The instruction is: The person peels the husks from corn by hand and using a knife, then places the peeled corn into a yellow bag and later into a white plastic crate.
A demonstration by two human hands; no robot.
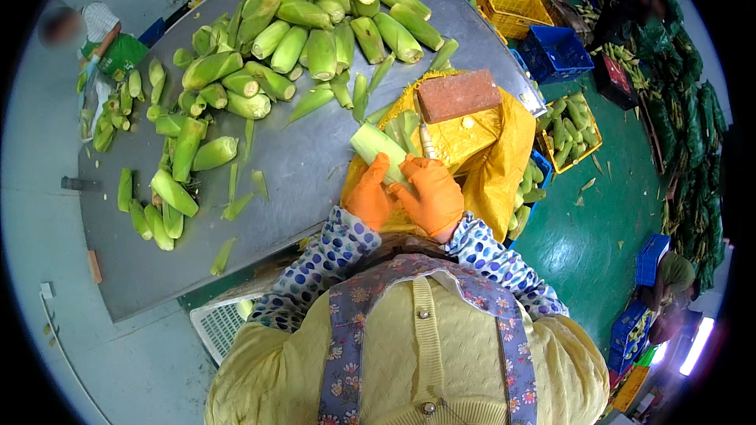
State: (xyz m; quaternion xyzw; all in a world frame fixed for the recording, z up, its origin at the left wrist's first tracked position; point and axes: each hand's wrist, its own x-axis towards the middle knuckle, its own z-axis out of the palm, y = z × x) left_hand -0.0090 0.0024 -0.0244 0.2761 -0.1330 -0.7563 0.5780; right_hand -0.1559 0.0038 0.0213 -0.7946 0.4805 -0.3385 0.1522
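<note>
Both my hands wear orange gloves and hold one ear of corn in pale green husk (378, 150) over the near edge of the metal table. My left hand (371, 193) grips its lower left side; my right hand (431, 192) has its fingers at the lower right. A light-coloured handle, apparently a knife's (426, 140), lies just beyond my right hand on a yellow woven sack (514, 136). Loose husk leaves (404, 127) lie beside it. A red brick (459, 96) rests on the sack. Farther off, many husked ears of corn (322, 53) are heaped on the table.
The metal table (295, 171) carries scattered husk pieces (237, 206). A white plastic basket (220, 324) stands below at left. Crates of corn (570, 130) and a blue crate (555, 53) stand at right on the green floor. A co-worker in a green apron (115, 53) is at far left.
</note>
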